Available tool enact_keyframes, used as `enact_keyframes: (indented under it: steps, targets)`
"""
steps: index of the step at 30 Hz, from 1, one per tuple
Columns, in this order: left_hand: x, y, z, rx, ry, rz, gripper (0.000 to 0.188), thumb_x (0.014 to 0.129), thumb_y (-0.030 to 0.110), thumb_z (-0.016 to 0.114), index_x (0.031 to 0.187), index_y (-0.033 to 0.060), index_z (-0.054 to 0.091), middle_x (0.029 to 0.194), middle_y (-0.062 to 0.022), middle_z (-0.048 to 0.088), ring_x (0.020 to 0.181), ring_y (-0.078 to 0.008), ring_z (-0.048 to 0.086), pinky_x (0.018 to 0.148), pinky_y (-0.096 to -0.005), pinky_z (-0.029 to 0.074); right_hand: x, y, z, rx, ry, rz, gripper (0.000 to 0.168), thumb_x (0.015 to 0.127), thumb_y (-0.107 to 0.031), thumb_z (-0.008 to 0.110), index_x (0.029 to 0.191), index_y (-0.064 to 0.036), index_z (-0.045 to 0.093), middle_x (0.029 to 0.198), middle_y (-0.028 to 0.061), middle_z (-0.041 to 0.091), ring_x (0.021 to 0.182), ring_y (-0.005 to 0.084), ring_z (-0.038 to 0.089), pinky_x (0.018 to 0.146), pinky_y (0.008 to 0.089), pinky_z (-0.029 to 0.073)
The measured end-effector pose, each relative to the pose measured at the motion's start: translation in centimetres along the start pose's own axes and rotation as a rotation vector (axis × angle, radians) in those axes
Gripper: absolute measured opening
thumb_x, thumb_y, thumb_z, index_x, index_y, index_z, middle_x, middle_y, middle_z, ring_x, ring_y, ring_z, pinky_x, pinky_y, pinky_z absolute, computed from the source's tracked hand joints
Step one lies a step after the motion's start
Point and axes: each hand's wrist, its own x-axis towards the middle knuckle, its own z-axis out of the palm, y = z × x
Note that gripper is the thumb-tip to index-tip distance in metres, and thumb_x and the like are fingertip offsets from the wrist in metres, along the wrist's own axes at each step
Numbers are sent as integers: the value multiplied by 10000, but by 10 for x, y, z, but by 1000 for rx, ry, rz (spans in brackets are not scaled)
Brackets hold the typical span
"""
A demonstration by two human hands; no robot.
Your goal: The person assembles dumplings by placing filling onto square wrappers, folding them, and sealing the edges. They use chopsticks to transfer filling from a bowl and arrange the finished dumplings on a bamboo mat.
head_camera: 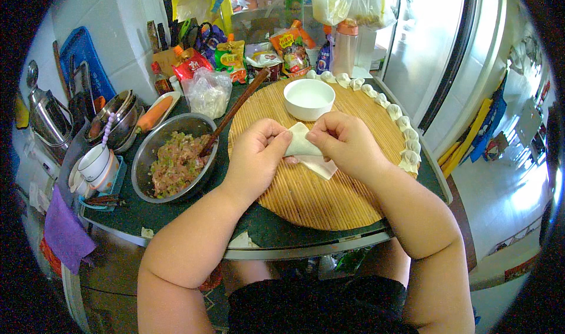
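Observation:
Between my two hands is a pale dough wrapper (303,142), folded over, with one flap hanging down below the fold. My left hand (260,151) pinches its left end between thumb and fingers, and my right hand (346,139) pinches the right end. Any filling inside is hidden. Both hands are above a round mat of thin wooden or bamboo strips (309,206). Just beyond them a white bowl (309,100) of clear liquid sits on the mat. Folded dumplings (394,112) line the mat's far and right rim in a curved row.
To the left, a steel bowl (139,175) holds minced filling with green bits (176,166) and a wooden stick (240,107). Behind it are a bagged white lump (207,93) and a carrot (154,113). Sauce pouches (231,58) and a capped bottle (345,47) stand along the back.

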Motion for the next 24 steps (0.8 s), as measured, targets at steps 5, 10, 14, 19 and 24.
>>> enact_keyframes:
  steps: [5, 10, 14, 19, 24]
  targets:
    - [-1, 1, 1, -2, -16, 6, 122, 907, 140, 483, 875, 24, 505, 805, -60, 567, 671, -109, 555, 579, -244, 494, 0, 2, 0, -64, 15, -63, 179, 825, -190, 612, 756, -26, 600, 594, 26, 560, 527, 96, 507, 491, 273, 417]
    - [0, 3, 1, 70, 65, 59, 131, 912, 132, 472, 868, 11, 492, 735, -66, 566, 582, -100, 536, 531, -229, 448, -1, -5, 0, 75, 12, 75, 177, 820, -197, 619, 766, -29, 617, 606, 36, 578, 539, 96, 529, 499, 262, 429]
    - [1, 3, 0, 87, 134, 83, 133, 911, 129, 474, 870, 3, 490, 723, -68, 569, 564, -94, 532, 518, -224, 444, -1, -7, 0, 72, -22, 119, 166, 814, -197, 626, 783, -34, 628, 616, 42, 587, 552, 92, 541, 504, 255, 434]
    - [1, 3, 3, 102, 113, 88, 129, 915, 136, 465, 853, 26, 486, 735, -64, 559, 575, -105, 525, 540, -231, 441, 1, 2, -1, 25, 8, 44, 151, 811, -180, 627, 787, -31, 623, 610, 32, 581, 537, 92, 540, 495, 259, 437]
    - [0, 5, 2, 79, 103, 80, 123, 915, 130, 462, 860, 23, 483, 757, -67, 562, 586, -110, 530, 543, -234, 443, -1, -5, -2, 55, -2, 58, 154, 833, -176, 600, 780, -33, 616, 608, 19, 571, 515, 77, 528, 466, 239, 427]
